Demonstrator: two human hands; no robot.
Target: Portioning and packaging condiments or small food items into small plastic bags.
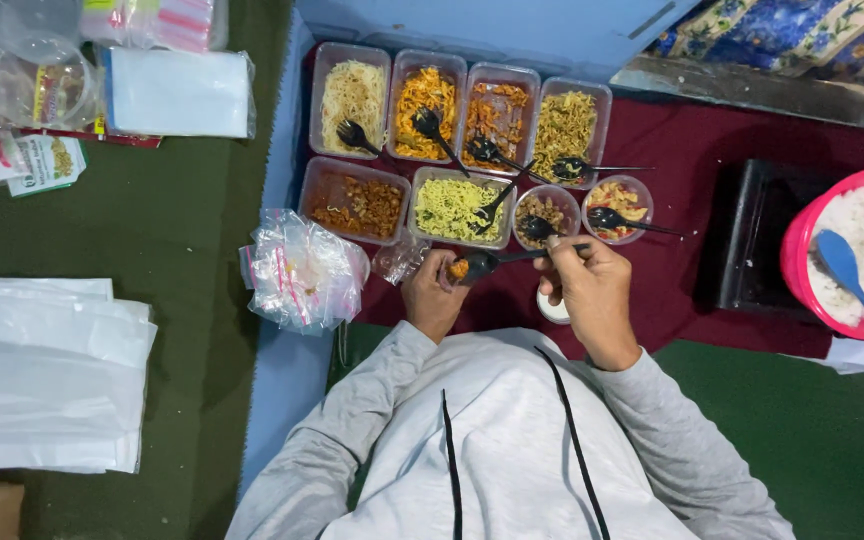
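Observation:
My left hand [432, 297] holds a small clear plastic bag [402, 260] at its mouth, just below the food tubs. My right hand [592, 292] grips the handle of a black spoon [492, 262]. The spoon's bowl carries a bit of orange-brown food and sits right at my left hand's fingers. Both hands are over the dark red cloth [692, 150], in front of a tub of pale green noodles [457, 207] and a small round tub of brown food [544, 213].
Several clear tubs of noodles and fried toppings [427, 95], each with a black spoon, line the cloth. A heap of small plastic bags [302, 272] lies to the left. A pink bowl of rice [857, 250] with a blue spoon sits at right, and stacked white bags [47, 370] at far left.

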